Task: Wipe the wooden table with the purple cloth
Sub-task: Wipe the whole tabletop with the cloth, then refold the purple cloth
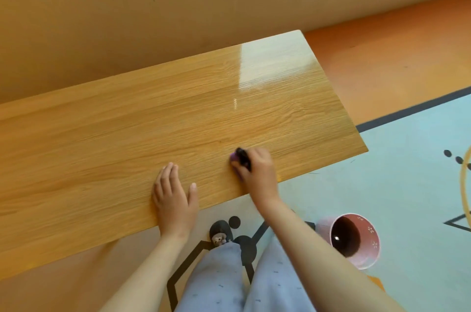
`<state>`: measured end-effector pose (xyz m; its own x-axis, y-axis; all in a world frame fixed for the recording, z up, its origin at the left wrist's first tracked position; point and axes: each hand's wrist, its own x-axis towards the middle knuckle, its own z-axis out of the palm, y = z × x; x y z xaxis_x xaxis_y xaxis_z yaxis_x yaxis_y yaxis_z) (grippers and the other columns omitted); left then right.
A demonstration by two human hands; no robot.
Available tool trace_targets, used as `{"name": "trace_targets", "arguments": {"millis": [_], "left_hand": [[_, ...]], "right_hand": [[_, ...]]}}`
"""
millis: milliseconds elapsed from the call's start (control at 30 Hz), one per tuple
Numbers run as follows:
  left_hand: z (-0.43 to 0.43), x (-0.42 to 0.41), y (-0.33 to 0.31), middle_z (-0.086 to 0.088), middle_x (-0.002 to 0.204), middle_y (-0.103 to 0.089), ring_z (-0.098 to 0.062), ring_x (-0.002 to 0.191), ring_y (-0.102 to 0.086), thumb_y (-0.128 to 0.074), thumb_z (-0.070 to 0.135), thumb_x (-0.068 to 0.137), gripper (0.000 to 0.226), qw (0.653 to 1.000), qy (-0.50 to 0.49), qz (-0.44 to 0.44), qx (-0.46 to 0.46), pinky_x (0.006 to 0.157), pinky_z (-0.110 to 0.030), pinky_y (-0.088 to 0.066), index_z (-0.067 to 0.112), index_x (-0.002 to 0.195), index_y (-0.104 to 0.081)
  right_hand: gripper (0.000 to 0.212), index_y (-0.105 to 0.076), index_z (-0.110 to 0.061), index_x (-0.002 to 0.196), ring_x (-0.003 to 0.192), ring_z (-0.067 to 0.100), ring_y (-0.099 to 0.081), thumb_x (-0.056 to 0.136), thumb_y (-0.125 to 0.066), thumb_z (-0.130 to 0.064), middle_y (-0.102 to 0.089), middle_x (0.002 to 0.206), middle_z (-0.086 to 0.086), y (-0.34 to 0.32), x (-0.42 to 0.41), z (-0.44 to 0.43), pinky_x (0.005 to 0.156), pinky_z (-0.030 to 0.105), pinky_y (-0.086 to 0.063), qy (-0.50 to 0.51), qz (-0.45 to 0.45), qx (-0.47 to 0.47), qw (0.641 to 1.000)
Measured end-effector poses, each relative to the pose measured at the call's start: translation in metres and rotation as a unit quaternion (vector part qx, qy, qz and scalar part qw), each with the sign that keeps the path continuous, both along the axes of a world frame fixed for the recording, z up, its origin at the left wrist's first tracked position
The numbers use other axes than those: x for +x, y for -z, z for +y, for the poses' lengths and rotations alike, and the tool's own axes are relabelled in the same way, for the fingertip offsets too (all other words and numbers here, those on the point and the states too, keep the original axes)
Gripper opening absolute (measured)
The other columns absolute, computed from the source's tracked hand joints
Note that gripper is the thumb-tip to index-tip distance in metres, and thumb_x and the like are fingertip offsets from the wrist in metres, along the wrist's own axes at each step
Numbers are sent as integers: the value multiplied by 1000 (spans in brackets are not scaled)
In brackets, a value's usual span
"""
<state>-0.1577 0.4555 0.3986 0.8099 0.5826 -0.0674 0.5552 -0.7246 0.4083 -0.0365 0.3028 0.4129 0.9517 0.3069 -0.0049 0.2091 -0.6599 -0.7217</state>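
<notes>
The wooden table [127, 128] fills the left and middle of the head view, its top glossy with a bright reflection at the far right corner. My right hand [257, 167] grips a bunched purple cloth [235, 158] and holds it against the tabletop near the front edge, towards the right end. Only a small purple patch and a dark fold of the cloth show past my fingers. My left hand [174, 197] lies flat on the table near the front edge, fingers straight, thumb spread to the right.
A pink bin [353, 240] with a dark inside stands on the floor at the right, beside my right forearm. A pale blue patterned mat [407, 184] covers the floor there. My legs in light blue trousers and a grey slipper [220, 234] are below the table's front edge.
</notes>
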Motion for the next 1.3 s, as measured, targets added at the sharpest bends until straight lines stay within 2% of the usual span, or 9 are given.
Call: {"name": "trace_targets", "arguments": {"millis": [200,467,600,767,933,1033,1133,1200,1300], "left_hand": [[3,-2,2,-10,149,-35,-26,140,-26,-35,35,93,58,1000,18,-18,3,116,-45,-21,6,143,-34],[2,-2,4,-10,151,-34,-25,142,-24,-33,36,92,60,1000,16,1,-10,117,-45,-17,6,144,-32],[3,-5,0,-10,151,-32,-25,142,-22,-38,27,93,56,999,21,-7,-29,117,-43,-16,5,144,-32],[7,-4,-7,-9,154,-27,-21,143,-16,-48,12,95,54,998,24,-9,-63,117,-32,-10,3,145,-31],[-6,7,-28,-3,155,-22,-18,144,-12,-48,18,96,56,993,-26,24,-109,119,-38,-15,9,147,-28],[-41,25,-61,0,150,-32,-15,139,-23,-48,20,97,52,984,-30,13,-175,113,-34,-21,16,146,-31],[-97,42,-101,9,140,-43,-5,128,-36,-46,25,98,48,963,44,11,-267,104,-26,-29,26,144,-33],[-140,49,-130,16,136,-44,1,124,-38,-48,25,98,49,950,112,-19,-291,102,-23,-30,32,144,-33],[-192,63,-170,24,130,-46,11,122,-40,-53,22,96,50,924,166,-97,-329,100,-16,-34,40,139,-35]], "right_hand": [[23,-64,-7,102,97,24,-50,86,-63,-23,-62,97,7,-3,-15,98,77,33,-45,-168,-47,8,985],[20,-65,-12,100,96,22,-49,83,-69,-23,-62,97,3,0,51,17,76,19,-30,60,-34,-13,998],[26,-66,-10,104,98,22,-52,80,-70,-20,-63,99,5,2,-5,46,80,20,-35,-87,-47,-17,995],[29,-64,-7,105,96,27,-51,83,-67,-26,-61,97,7,1,-32,26,74,39,-49,-260,-41,-38,964],[28,-65,-10,105,100,22,-52,80,-71,-22,-63,101,4,-13,4,-50,80,29,-39,-145,23,-40,988],[16,-64,-10,87,82,17,-56,80,-71,-22,-62,83,1,-38,26,-93,69,30,-42,-15,121,14,992],[11,-62,-16,78,62,4,-48,84,-69,-21,-55,68,-6,-79,38,-133,59,23,-36,37,209,158,964],[5,-65,-18,87,69,3,-54,86,-67,-22,-61,76,-5,-113,38,-159,63,19,-39,38,256,267,928],[33,-63,-20,109,83,9,-63,78,-68,-30,-69,95,1,-158,31,-194,67,21,-49,37,315,364,876]]}}
